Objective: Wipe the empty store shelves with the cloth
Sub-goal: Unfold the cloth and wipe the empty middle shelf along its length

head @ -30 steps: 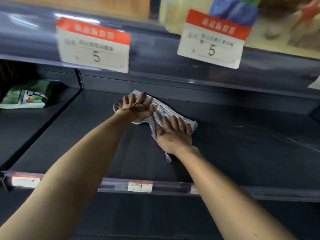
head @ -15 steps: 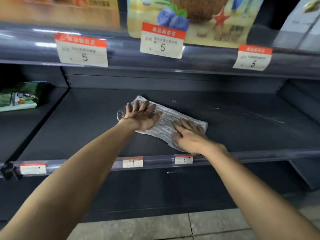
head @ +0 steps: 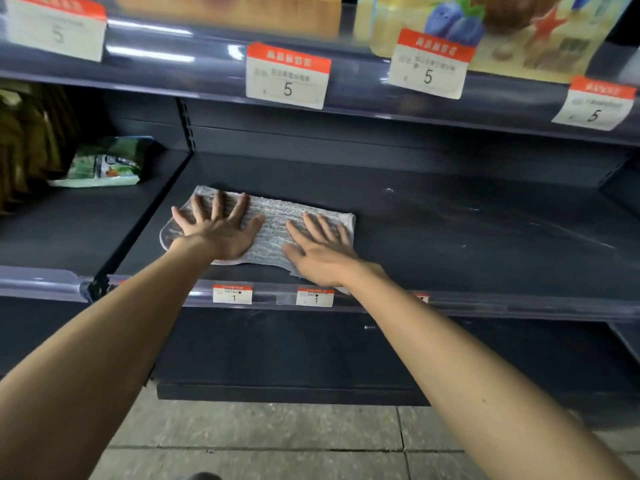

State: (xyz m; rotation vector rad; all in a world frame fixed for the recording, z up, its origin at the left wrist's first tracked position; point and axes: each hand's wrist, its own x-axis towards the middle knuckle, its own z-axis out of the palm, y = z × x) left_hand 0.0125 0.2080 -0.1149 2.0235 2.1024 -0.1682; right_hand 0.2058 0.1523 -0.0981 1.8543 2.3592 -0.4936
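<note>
Cloth (head: 273, 221): grey-white, ribbed weave, lying flat on shelf (head: 450, 237), in its left half. Nearer the front lip than the back wall. Near corner reaches the front edge beside the right wrist.
Left hand (head: 218, 233): palm down on the left part of the cloth. Fingers straight and spread wide, thumb out to the right. Nothing gripped, a flat press only.
Right hand (head: 322, 254): palm down on the right part of the cloth, close to the front edge. Fingers straight, a little apart, pointing toward the back wall. No curl, nothing pinched.
Hands: side by side, near but not touching. A strip of cloth shows between them.
Shelf surface: dark and matte, with pale smears and streaks across the right half.
Rail (head: 485, 308): clear plastic strip along the shelf front. Two small tags (head: 232, 294) marked 1 sit below the hands. A third is partly hidden by the right forearm.
Big tags (head: 288, 76): red-topped, on the rail above, four in view, each marked 5.
Packet (head: 104, 162): green, lying flat on the neighbouring shelf to the left, well apart from the cloth.
Brown packs (head: 17, 140): far left, blurred, kind not readable.
Box (head: 485, 26): on the shelf above, right side, printed with blueberries and a starfish.
Lower shelf (head: 294, 355): dark, in shadow.
Floor (head: 277, 441): grey tiles.
</note>
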